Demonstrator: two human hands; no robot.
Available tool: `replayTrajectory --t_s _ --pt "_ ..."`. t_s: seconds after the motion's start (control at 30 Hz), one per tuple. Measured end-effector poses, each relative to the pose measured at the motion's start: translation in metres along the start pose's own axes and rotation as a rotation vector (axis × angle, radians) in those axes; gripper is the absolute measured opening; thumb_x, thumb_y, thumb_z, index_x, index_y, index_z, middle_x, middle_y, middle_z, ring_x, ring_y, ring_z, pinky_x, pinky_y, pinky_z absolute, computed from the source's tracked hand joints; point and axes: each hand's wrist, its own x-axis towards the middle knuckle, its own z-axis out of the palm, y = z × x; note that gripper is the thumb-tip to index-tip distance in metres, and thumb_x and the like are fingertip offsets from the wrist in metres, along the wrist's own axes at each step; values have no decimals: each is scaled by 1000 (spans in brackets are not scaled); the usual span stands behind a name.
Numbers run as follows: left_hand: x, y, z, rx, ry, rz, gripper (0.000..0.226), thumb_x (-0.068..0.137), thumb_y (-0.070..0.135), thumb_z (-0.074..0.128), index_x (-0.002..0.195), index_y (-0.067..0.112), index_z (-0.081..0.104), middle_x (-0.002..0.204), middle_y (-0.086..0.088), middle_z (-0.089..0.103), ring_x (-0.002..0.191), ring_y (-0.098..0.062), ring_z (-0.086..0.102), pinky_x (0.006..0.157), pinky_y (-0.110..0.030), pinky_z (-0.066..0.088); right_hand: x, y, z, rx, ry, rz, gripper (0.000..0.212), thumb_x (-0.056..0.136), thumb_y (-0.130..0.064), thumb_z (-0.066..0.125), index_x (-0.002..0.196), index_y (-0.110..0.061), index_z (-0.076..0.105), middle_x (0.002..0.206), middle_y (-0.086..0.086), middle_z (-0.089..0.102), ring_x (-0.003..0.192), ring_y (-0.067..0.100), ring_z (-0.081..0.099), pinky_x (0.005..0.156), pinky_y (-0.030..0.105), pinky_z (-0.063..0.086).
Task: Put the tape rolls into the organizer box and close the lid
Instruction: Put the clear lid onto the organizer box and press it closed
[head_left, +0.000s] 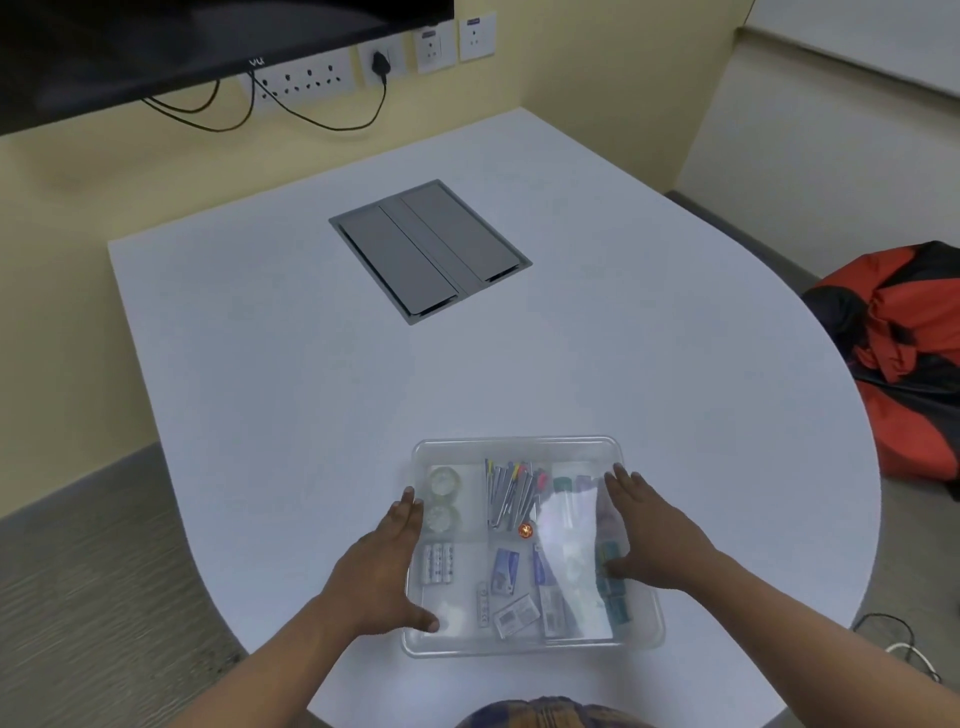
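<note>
A clear plastic organizer box (519, 447) sits near the table's front edge with its transparent lid lying flat on top. Two clear tape rolls (442, 480) rest one behind the other in the back left compartment, seen through the lid. My left hand (387, 566) lies flat against the box's left side, thumb on the lid near the front left corner. My right hand (647, 530) rests flat on the lid's right part, fingers spread. Pens, batteries and small packets fill the other compartments.
The white table (311, 389) has a grey cable hatch (430, 249) set into its middle. A red and black bag (904, 353) lies on the floor at the right. Sockets, cables and a screen line the far wall.
</note>
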Motion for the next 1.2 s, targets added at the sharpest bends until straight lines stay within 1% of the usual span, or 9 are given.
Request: replayTrajectory --t_s 0.23,0.33,0.4,0.47,0.53,0.6,0.83,1.07,1.2 --pt "34 4 -21 -201 166 -88 97 82 56 60 150 18 3 160 2 -1 145 -10 8 114 -33 23 36 1 -21 183 81 61 102 82 -43 72 154 -11 6 163 7 3 149 22 14 117 38 23" --pt "52 5 -29 -302 242 -108 77 88 45 57 148 15 19 157 0 21 142 -14 23 109 -27 23 46 2 -30 282 143 124 73 92 -31 62 148 -3 25 155 13 31 139 29 35 109 34 31" --pt "66 4 -33 -481 286 -268 56 91 44 53 135 11 45 139 -3 50 130 -25 43 102 -32 32 58 7 -29 454 188 246 49 95 -34 56 135 -5 47 136 12 53 125 30 50 102 35 36" --pt "81 1 -35 -742 289 -432 37 89 49 49 83 13 59 87 -4 61 89 -29 56 79 -37 40 70 12 -23 762 161 378 32 95 -40 53 91 -10 62 94 8 61 87 27 59 84 37 42" --pt "93 -1 -35 -976 259 -577 45 88 51 50 64 14 41 66 -7 44 66 -23 45 65 -32 34 80 16 -19 1058 135 490 43 93 -43 56 73 -6 55 75 11 52 71 28 54 71 39 46" --pt "104 -2 -32 -1044 228 -701 49 89 52 50 62 15 35 62 -7 38 58 -21 38 58 -30 29 88 20 -14 1171 135 560 47 91 -47 58 76 -2 58 76 13 54 78 34 60 79 46 55" --pt "128 -21 -23 -1187 196 -807 45 79 55 64 72 14 48 68 -9 47 67 -24 48 74 -37 49 106 35 -4 1244 97 666 52 84 -52 67 85 -1 59 84 15 57 81 35 59 85 46 54" --pt "141 -26 -22 -1180 193 -838 45 78 53 67 71 12 49 61 -6 43 59 -23 43 68 -33 44 110 36 -7 1267 94 713 56 86 -45 68 107 6 60 101 21 64 93 38 63 86 48 53" --pt "156 -19 -38 -1136 246 -816 49 78 55 66 78 7 57 71 -10 54 61 -25 49 66 -33 44 119 30 -18 1272 173 697 68 85 -47 68 111 14 55 87 16 54 79 32 53 77 41 51"
